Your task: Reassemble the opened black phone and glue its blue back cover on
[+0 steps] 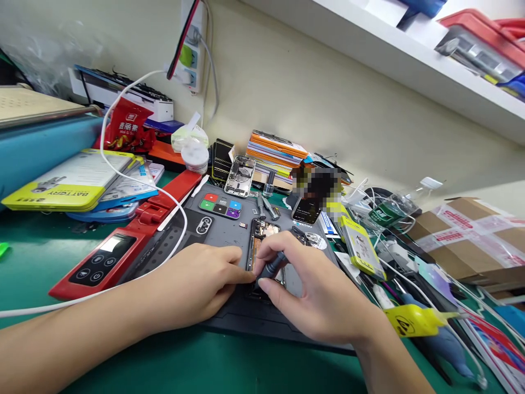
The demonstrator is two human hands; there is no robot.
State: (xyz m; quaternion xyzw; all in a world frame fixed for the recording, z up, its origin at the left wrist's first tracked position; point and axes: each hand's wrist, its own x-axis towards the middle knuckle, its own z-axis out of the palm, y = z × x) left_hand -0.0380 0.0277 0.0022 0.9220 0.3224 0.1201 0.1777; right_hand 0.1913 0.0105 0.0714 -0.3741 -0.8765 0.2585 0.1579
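Observation:
An opened phone (259, 241) with bare inner parts lies on a dark grey work mat (229, 236). Between the thumb and fingers of my right hand (315, 284) is a dark screwdriver (271, 268), its lower end at the phone. My left hand (205, 282) rests at the phone's left side, index finger stretched to the frame near the driver's tip. Whether that hand pinches anything is hidden. A dark back cover with a camera opening (204, 225) lies left of the phone. A coloured screw tray (220, 207) sits farther back.
A red device with a display (102, 262) and a white cable (184, 219) lie at the left. Another opened phone (240, 175) leans at the back beside stacked boxes (274, 150). On the right are a yellow bottle (414, 320), a cardboard box (463, 235) and a plastic bottle (389, 210).

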